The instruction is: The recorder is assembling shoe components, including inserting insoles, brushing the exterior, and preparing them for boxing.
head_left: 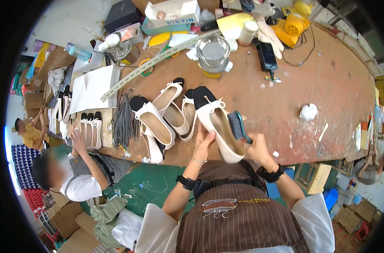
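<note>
Currently, I view a black-toed white ballet flat (207, 113) held over the near edge of the table (295, 99), just right of the grouped flats (159, 125). The left hand (203, 145) has its fingers closed around the shoe's side; the right hand (258, 149) grasps a teal-backed brush (235, 125), bristles facing the opening, contact unclear. For clean brushing, I advise steady support, light strokes, and clearance from the bow (217, 103).

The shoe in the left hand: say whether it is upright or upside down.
Upright: the shoe, held by the left hand, shows its tan insole and white bow from above.
</note>
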Motion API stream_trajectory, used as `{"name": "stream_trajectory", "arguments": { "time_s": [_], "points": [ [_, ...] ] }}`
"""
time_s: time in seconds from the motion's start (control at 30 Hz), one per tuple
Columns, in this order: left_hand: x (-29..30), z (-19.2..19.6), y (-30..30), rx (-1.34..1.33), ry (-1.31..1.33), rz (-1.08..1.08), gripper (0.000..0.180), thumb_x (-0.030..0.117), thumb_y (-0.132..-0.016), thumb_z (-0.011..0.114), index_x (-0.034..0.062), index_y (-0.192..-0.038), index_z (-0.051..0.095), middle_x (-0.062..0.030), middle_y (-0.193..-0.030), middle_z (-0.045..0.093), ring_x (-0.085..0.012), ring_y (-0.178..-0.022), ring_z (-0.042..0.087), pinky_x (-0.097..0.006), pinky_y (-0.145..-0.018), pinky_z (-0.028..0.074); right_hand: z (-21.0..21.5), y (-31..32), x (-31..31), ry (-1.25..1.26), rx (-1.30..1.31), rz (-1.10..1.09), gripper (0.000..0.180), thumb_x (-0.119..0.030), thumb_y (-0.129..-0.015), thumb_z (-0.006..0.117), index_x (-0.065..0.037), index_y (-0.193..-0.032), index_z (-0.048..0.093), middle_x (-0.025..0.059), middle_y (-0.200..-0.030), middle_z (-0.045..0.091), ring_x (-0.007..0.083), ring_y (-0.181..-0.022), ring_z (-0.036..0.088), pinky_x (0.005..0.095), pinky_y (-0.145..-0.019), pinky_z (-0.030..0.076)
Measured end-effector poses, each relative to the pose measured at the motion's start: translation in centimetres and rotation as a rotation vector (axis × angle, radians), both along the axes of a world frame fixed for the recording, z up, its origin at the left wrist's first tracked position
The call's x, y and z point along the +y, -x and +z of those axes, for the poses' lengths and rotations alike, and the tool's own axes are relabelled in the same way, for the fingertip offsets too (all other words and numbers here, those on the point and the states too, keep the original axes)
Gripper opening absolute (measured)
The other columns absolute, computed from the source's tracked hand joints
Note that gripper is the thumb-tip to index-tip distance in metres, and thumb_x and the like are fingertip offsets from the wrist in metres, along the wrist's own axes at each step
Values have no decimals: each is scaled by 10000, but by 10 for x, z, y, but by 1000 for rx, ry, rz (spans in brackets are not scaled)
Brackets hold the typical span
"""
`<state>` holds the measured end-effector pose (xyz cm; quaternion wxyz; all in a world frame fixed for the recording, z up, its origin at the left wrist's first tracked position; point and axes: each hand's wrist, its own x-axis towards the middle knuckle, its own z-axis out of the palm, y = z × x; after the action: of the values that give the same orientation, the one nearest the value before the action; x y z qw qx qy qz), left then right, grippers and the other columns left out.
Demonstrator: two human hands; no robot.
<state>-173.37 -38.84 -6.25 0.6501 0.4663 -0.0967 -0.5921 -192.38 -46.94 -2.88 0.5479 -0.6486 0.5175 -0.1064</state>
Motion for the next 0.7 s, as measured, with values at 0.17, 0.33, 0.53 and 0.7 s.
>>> {"name": "stream_trajectory", "arguments": {
  "time_s": [0.17,0.33,0.53,0.7],
  "points": [
    [-14,44,-11,-285,7,-19,618,131,-788,693,-22,-1302,384,-113,-1169,519,-183,-1032,518,-300,-900,435,39,0,-3,24,-262,233,176,-78,-820,662,37,-953,663,89,-689,582,62,-657,479,291,-543,425],
    [-7,58,-17,-631,4,-83,722,69,-735,672,-36,-1364,333,-138,-1191,528,-201,-1056,524,-321,-933,428,92,-13,-28,647,-246,-36,409,-28,-794,607,-92,-1197,619,119,-851,626,216,-645,611,318,-589,488],
    [14,74,-14,-482,-105,-97,620,31,-737,672,-33,-1303,428,-125,-1133,587,-181,-970,580,-314,-862,476,92,-30,-73,1153,221,353,553,-34,-663,601,-307,-1140,671,49,-736,548,219,-540,566,346,-459,469],
    [18,61,-23,-527,-184,-137,590,4,-749,655,-35,-1298,442,-121,-1109,601,-155,-936,581,-289,-817,491,92,-47,-41,1200,-157,343,534,-60,-688,618,-326,-1148,666,47,-679,531,221,-504,555,349,-423,442]
  ]
}}
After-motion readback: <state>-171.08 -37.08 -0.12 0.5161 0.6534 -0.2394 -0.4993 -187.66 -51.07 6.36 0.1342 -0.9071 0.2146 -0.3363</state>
